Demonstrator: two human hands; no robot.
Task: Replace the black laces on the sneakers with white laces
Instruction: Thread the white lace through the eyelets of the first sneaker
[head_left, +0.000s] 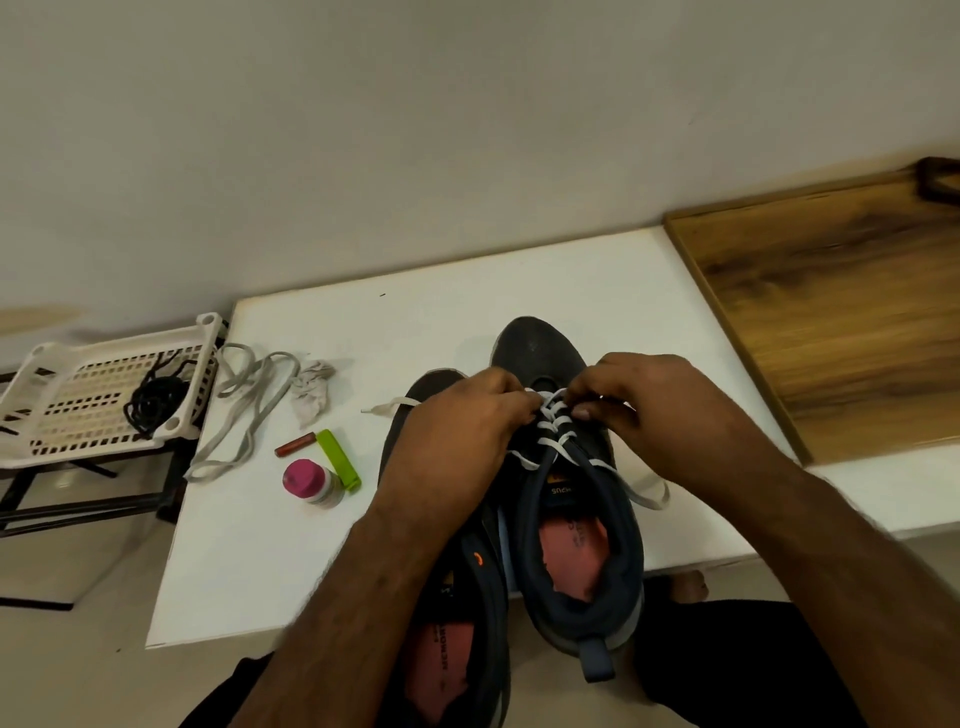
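Head view — both hands (524, 415) seemingly on white lace (551, 434)

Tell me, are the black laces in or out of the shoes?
Out. The black laces lie bundled in the white basket, and white lace crosses the right sneaker.

- The left hand (457, 431) covers the left sneaker's (462, 623) lacing area.
- Beside that sneaker, the right sneaker's (571, 519) tongue print is too small to read fully.
- Fingertips (582, 413) hide the white lace (550, 441) where they pinch it.
- The left sneaker's heel is cut off by the bottom edge.
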